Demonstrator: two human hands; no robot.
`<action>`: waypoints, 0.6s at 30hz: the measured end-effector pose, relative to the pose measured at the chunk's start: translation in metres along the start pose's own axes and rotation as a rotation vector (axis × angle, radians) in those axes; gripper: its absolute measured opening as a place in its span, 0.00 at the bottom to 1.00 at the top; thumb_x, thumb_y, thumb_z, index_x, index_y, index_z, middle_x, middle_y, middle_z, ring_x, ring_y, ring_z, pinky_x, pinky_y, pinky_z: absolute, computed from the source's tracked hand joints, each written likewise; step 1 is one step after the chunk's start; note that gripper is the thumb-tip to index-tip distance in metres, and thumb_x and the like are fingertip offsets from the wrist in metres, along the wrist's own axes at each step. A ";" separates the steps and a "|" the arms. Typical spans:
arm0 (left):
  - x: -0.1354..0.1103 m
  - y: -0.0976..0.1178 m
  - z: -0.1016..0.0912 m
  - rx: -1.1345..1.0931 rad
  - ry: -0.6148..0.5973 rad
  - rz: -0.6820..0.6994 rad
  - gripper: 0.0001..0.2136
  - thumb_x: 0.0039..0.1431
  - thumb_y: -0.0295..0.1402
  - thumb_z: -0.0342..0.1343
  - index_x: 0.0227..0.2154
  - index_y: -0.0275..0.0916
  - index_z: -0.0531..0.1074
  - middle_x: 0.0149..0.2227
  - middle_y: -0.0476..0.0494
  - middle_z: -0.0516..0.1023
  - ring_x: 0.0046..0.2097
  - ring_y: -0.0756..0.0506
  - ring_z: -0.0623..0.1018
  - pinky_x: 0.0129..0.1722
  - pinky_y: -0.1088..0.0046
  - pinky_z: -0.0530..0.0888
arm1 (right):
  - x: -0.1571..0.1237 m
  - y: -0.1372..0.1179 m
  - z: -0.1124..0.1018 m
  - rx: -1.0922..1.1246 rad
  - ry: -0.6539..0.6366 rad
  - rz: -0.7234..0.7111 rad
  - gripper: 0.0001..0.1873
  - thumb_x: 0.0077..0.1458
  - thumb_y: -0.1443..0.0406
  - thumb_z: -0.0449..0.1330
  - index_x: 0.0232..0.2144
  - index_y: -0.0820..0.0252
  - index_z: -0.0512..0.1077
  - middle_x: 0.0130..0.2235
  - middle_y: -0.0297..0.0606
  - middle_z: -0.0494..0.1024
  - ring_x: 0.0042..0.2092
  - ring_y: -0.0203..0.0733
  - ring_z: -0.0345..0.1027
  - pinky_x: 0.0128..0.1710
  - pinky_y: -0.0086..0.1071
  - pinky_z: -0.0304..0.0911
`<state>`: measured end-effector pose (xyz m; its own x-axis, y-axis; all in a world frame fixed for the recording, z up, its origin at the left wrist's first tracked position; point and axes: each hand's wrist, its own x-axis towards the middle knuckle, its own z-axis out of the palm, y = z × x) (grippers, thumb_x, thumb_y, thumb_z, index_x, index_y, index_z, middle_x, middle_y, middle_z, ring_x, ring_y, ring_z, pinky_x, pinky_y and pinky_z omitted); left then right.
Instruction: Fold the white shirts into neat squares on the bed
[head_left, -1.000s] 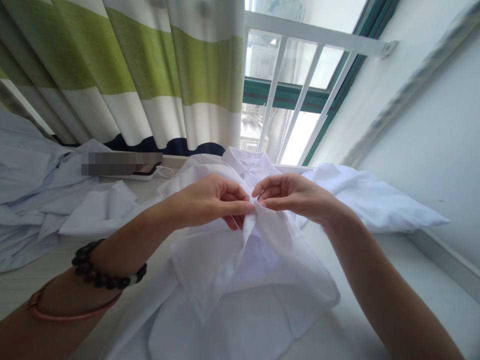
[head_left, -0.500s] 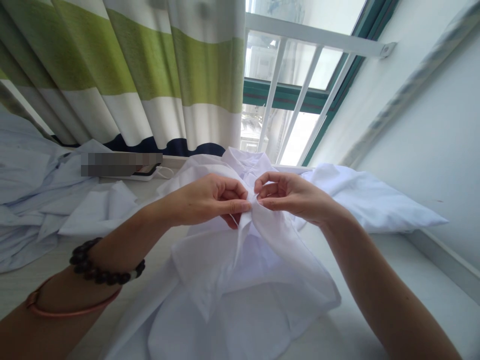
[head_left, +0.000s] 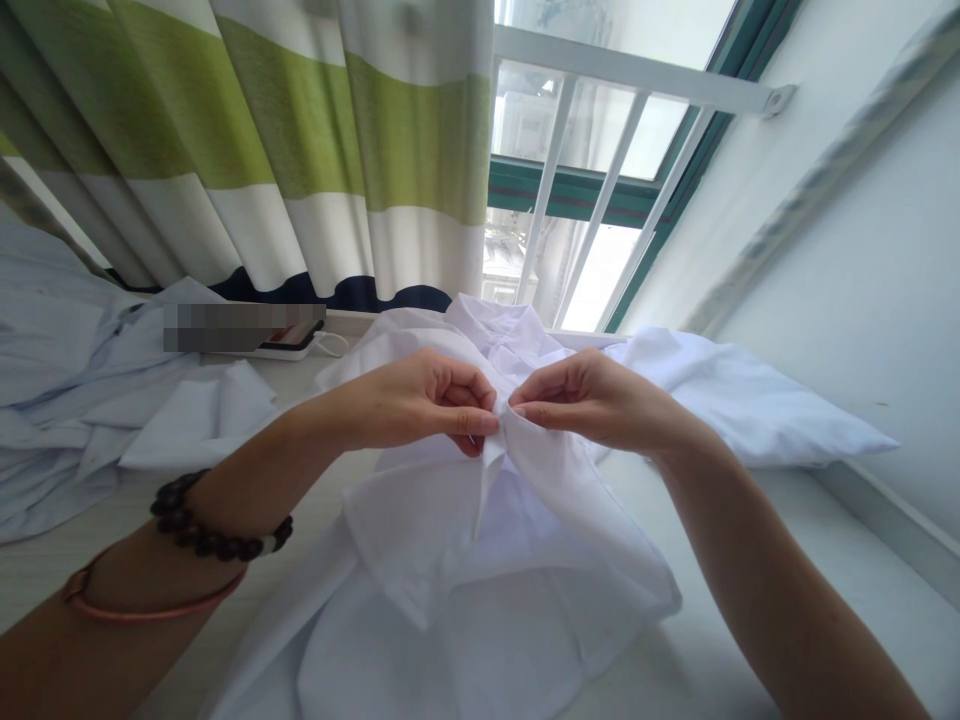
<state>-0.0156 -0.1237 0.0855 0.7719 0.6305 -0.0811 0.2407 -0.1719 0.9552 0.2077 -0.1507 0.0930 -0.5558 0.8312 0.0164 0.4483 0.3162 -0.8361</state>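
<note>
A white collared shirt (head_left: 547, 500) lies in front of me, its collar (head_left: 499, 318) at the far end towards the window and its lower front edges spread towards me. My left hand (head_left: 427, 400) pinches one front edge of the shirt between thumb and curled fingers. Close by on the right, my right hand (head_left: 577, 398) pinches the other front edge, thumb against fingertips. Only a narrow gap separates the two sets of fingertips. Any button or buttonhole between them is too small or hidden to make out.
More white garments (head_left: 60, 400) are heaped at the left, and a folded white cloth (head_left: 750, 400) lies at the right by the wall. A phone-like device (head_left: 296, 340) with a white cable rests near the striped curtain (head_left: 285, 120). White window bars (head_left: 600, 200) stand behind.
My right hand's raised index finger has come down, closing its fingers into a tighter pinch on the shirt edge. The left hand stays almost in place, and the cloth below has shifted slightly.
</note>
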 end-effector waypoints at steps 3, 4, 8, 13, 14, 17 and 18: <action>0.000 0.000 0.000 0.018 0.035 0.001 0.07 0.53 0.36 0.62 0.30 0.38 0.74 0.29 0.51 0.78 0.32 0.50 0.79 0.34 0.78 0.75 | -0.001 -0.002 -0.001 -0.007 -0.018 0.012 0.19 0.55 0.53 0.58 0.24 0.61 0.75 0.20 0.30 0.65 0.22 0.29 0.53 0.20 0.27 0.46; 0.001 0.001 0.000 0.029 0.042 0.003 0.07 0.53 0.36 0.61 0.31 0.37 0.74 0.29 0.51 0.78 0.31 0.51 0.79 0.34 0.78 0.75 | -0.001 -0.002 -0.001 0.000 -0.020 0.019 0.20 0.55 0.52 0.58 0.23 0.62 0.74 0.19 0.29 0.63 0.22 0.29 0.52 0.20 0.27 0.45; 0.001 0.000 0.001 0.058 0.024 0.021 0.07 0.53 0.35 0.61 0.30 0.36 0.74 0.28 0.51 0.78 0.31 0.51 0.79 0.33 0.78 0.74 | 0.001 -0.002 0.000 0.012 -0.021 0.055 0.15 0.49 0.54 0.64 0.29 0.60 0.76 0.24 0.31 0.69 0.26 0.31 0.59 0.22 0.27 0.50; 0.001 -0.003 0.000 0.060 0.024 0.017 0.07 0.53 0.36 0.62 0.31 0.37 0.75 0.29 0.51 0.79 0.32 0.51 0.79 0.34 0.78 0.74 | 0.002 -0.001 0.002 0.043 0.010 0.094 0.11 0.48 0.58 0.65 0.31 0.60 0.77 0.23 0.31 0.70 0.26 0.32 0.60 0.24 0.27 0.53; 0.001 -0.003 0.000 0.060 0.023 0.008 0.08 0.53 0.36 0.62 0.31 0.37 0.75 0.29 0.50 0.79 0.32 0.51 0.79 0.34 0.78 0.74 | 0.002 -0.001 0.002 0.058 0.017 0.101 0.11 0.48 0.58 0.65 0.31 0.60 0.77 0.23 0.31 0.70 0.26 0.31 0.61 0.24 0.27 0.53; 0.002 -0.003 0.000 0.068 0.045 -0.018 0.09 0.51 0.38 0.63 0.29 0.37 0.75 0.27 0.50 0.79 0.31 0.51 0.79 0.33 0.79 0.73 | 0.001 -0.002 0.004 0.113 0.009 0.117 0.09 0.46 0.61 0.66 0.29 0.61 0.75 0.24 0.31 0.72 0.27 0.31 0.64 0.25 0.27 0.57; 0.002 -0.003 0.001 0.073 0.053 -0.020 0.09 0.51 0.38 0.63 0.29 0.37 0.75 0.27 0.50 0.78 0.31 0.51 0.78 0.32 0.79 0.73 | 0.001 -0.003 0.004 0.136 -0.001 0.118 0.09 0.45 0.61 0.66 0.28 0.61 0.75 0.24 0.31 0.73 0.28 0.31 0.65 0.26 0.26 0.58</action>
<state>-0.0142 -0.1222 0.0820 0.7344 0.6736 -0.0830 0.2996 -0.2121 0.9302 0.2030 -0.1529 0.0929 -0.5058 0.8583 -0.0873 0.4122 0.1515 -0.8984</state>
